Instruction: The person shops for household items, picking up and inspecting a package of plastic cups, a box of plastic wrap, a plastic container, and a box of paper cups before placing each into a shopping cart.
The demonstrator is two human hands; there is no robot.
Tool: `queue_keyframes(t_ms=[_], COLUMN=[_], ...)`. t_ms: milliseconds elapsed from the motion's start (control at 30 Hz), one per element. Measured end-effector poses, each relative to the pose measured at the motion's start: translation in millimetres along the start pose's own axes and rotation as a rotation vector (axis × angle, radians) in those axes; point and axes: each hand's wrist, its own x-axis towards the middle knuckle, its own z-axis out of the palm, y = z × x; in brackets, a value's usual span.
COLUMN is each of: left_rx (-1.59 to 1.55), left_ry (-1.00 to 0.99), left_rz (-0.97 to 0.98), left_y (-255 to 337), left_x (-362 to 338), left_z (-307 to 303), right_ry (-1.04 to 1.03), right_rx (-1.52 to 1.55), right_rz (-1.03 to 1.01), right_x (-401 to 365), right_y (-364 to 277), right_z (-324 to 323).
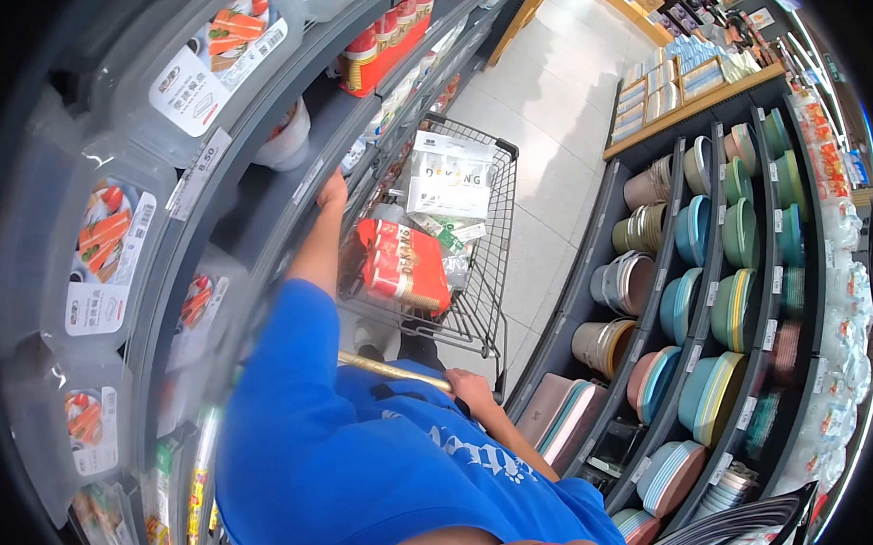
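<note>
My right hand [471, 388] is closed around the gold-coloured handle [397, 372] of a wire shopping cart [499, 260]. My left hand [333, 192] reaches forward to the edge of the left-hand shelf, close to a small white and blue package [354, 156]. Its fingers are small and partly hidden, so whether it holds anything does not show. In the cart lie a red package [404, 266] with gold lettering, a white package [450, 179] marked DEKANG, and a green and white box [444, 231].
Clear plastic food containers [114, 257] fill the left shelf, near a price tag [198, 174]. Red-wrapped packs [387, 41] stand farther along. Shelves of stacked bowls and basins [740, 308] line the right side. A tiled aisle floor [539, 161] runs ahead.
</note>
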Motion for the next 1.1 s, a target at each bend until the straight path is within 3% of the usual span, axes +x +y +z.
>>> queue_keyframes(t_ms=[200, 267, 333, 433, 600, 700, 833, 867, 933, 1000, 1067, 1100], left_rx=[0.082, 0.088, 0.092, 0.112, 0.089, 0.130, -0.041, -0.183, -0.459, -0.714, -1.008, -1.135], left_ry=[-0.079, -0.063, 0.004, -0.208, -0.265, -0.343, -0.385, -0.482, -0.679, -0.822, -0.993, -1.086], left_rz=[-0.205, -0.167, -0.076, 0.053, 0.193, 0.409, 0.621, 0.547, 0.388, 0.297, 0.134, 0.118], left_y=[11.7, 13.0, 5.6, 12.7, 17.3, 35.1, 72.6, 77.5, 94.5, 100.1, 109.4, 106.2], left_x=[1.9, -2.6, -8.9, -49.2, -123.1, -148.6, -201.2, -211.9, -239.5, -256.4, -270.4, -273.3], left_z=[-14.6, -15.9, -11.5, -38.7, -56.8, -67.9, -101.4, -111.8, -154.0, -190.2, -223.8, -226.5], right_ry=[-0.127, -0.138, -0.144, -0.151, -0.144, -0.086, -0.016, 0.113, 0.377, 0.558, 0.588, 0.436], right_rx=[0.063, 0.070, 0.076, 0.082, 0.067, 0.038, 0.140, 0.202, 0.328, 0.941, 1.808, 2.028], right_rz=[0.045, 0.035, 0.020, -0.002, -0.020, -0.058, -0.058, -0.054, -0.039, 0.194, 0.304, 0.159], right_x=[4.2, 6.2, 7.2, 7.9, 8.4, 7.9, 10.4, 12.4, 16.5, 32.6, 46.6, 53.5], right_y=[-2.6, -1.0, 1.3, 3.5, 0.9, -0.5, -7.1, -6.3, -10.3, 4.1, -19.2, -25.3], right_z=[-12.9, -14.1, -13.6, -13.2, -14.0, -11.3, -21.7, -22.6, -25.7, -19.9, -58.9, -75.9])
